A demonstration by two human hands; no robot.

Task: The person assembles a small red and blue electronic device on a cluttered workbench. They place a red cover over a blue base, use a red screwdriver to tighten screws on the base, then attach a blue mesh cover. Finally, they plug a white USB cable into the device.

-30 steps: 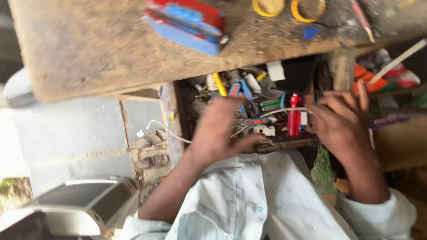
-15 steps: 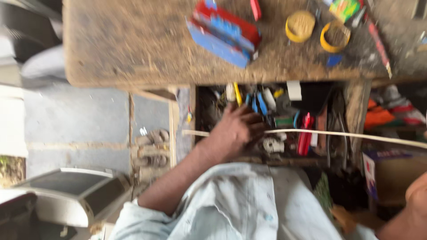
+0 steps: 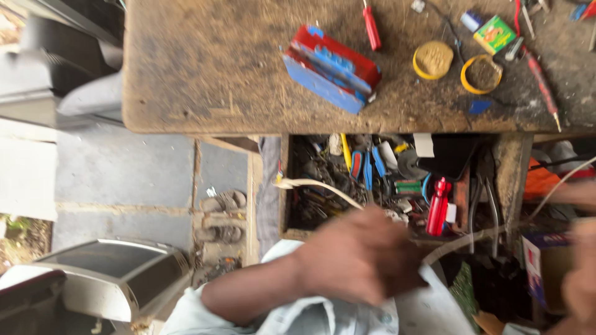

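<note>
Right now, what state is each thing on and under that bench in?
Drawer: pulled open, crammed with tools.
Red-and-blue case: lying tilted on the bench, whether open or shut is unclear.
Yellow tin: open.
Yellow lid: off, lying beside the tin.
White cable: running from the drawer's left wall to the left hand.
Left hand: blurred, closed over the cable.
Right hand: blurred, grip unclear.

A thin, pale cable [image 3: 323, 185] curves over the open drawer of tools, its frayed end free, running back under the blurred left fingers [image 3: 372, 260].
</note>
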